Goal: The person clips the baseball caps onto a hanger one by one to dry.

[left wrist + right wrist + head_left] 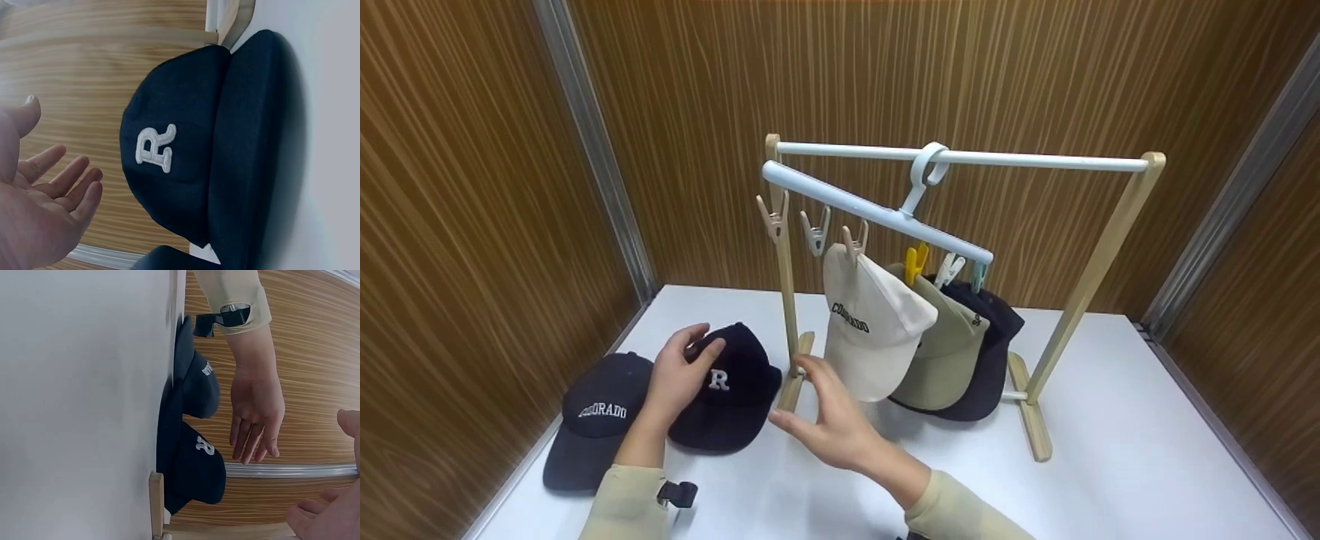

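Observation:
My left hand (675,379) hovers above a dark navy cap (746,379) with a white letter R. In the left wrist view, a gap shows between the relaxed fingers (73,183) and the cap's crown, and nothing is held. To its right, my right hand (840,427) hangs in the air by the rack's left foot, thumb and fingers spread with nothing between them. Left of the R cap lies a dark cap (604,420) lettered COLORADO. A white COLORADO cap (877,322) hangs from a clothespin just beyond my right hand.
A wooden rack (1091,285) with a white bar carries a tilted light-blue hanger (847,201). An olive cap (952,345) and a dark cap (997,337) hang at its right end. Two free clothespins, one a pink clip (775,221), dangle left. Wood-grain panels surround the white table (1147,450).

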A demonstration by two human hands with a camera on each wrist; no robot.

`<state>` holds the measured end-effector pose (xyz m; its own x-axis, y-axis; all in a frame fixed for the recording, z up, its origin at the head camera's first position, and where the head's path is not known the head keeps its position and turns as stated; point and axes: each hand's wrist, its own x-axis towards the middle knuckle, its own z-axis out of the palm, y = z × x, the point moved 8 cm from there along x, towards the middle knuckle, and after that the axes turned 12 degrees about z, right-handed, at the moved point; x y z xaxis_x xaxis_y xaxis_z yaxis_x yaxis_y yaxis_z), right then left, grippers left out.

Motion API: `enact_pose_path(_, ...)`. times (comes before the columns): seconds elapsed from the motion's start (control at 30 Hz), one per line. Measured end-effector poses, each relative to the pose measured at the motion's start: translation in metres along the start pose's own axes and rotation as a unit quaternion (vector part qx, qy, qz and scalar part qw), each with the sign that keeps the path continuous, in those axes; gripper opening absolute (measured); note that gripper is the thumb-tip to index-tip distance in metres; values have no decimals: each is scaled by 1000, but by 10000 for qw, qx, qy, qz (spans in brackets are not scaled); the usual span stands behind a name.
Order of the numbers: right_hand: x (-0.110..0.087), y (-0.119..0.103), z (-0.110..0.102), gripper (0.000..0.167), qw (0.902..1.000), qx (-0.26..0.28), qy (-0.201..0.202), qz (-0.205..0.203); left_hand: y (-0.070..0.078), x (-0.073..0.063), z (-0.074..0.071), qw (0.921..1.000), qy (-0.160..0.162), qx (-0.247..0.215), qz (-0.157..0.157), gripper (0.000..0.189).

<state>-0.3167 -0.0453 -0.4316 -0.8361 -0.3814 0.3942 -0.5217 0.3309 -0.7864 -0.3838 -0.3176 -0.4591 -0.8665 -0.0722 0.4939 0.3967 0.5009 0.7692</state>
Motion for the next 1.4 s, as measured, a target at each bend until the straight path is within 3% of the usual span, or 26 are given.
enact_pose_path(0.17, 7, 8, 13, 80, 9995, -129, -130, 257, -8, 1, -2, 9998, -81, 135, -146, 61)
enact_pose_path(0.3, 17, 20, 22, 84, 9967, -172, -317, 729, -13, 5, 0, 9989, -276, 333, -207, 66)
enact_pose_path(0.5, 28, 40, 39, 90, 9843, 49, -595, 1664, -20, 10, 0, 9974, -466, 445, -331, 70)
enact_pose_path(0.63, 36, 46, 48, 90, 9781, 110, -590, 1995, -25, 11, 0, 9966, -548, 453, -406, 70)
enact_pose_path(0.87, 48, 54, 62, 92, 9717, 221, -529, 2291, -32, 16, 4, 9927, -902, 565, -576, 82)
enact_pose_path(1.1, 57, 61, 77, 82, 9744, 434, -357, 2178, -41, 20, 10, 9883, -1146, 698, -720, 91)
enact_pose_path(1.4, 69, 78, 83, 101, 9675, 204, -325, 2501, -50, 17, 15, 9835, -1398, 688, -916, 94)
